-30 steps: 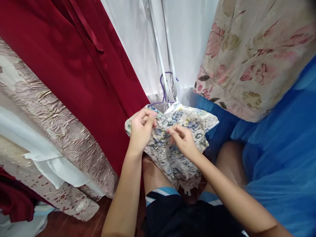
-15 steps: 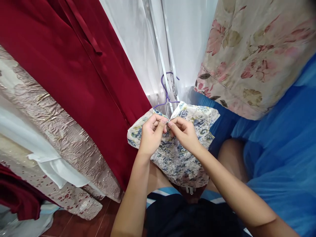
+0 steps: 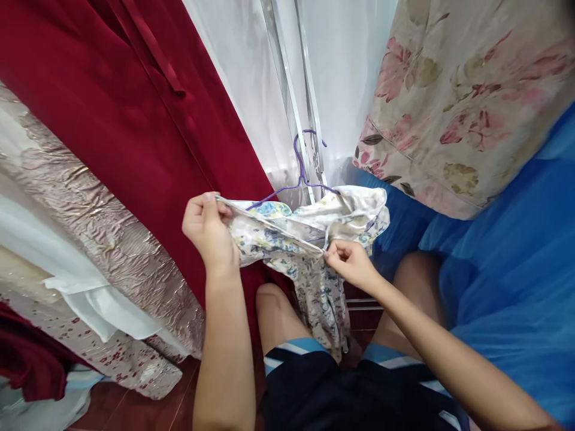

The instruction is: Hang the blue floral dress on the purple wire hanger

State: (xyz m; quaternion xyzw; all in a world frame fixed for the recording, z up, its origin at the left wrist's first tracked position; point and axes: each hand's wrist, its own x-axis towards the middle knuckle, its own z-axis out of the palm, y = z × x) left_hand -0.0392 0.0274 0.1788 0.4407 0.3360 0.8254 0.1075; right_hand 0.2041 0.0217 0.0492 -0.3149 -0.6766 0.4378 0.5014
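Observation:
A floral blouse [image 3: 314,281], white with blue and yellow print, hangs on a purple wire hanger [image 3: 300,158]. My left hand [image 3: 209,227] is closed on the blouse's edge at the left, pulling it out past the end of the hanger. Closer to the middle, my right hand [image 3: 348,260] pinches the same edge of the neckline, which stretches taut between the two hands. The collar's right side is folded open and shows its pale inside. Below, the body of the blouse hangs bunched and narrow between my knees.
Metal rails [image 3: 291,90] stand behind the hanger, with white cloth around them. A dark red garment [image 3: 135,120] and a crinkled pinkish one [image 3: 112,209] hang at left. A floral dress [image 3: 449,120] and blue tulle [image 3: 507,287] hang at right. Red tiles [image 3: 135,401] cover the floor.
My hands, together at the neckline before, have moved apart. The left went far left with the blouse's edge; the right shifted slightly right and down. The neckline opened and the blouse's lower part narrowed.

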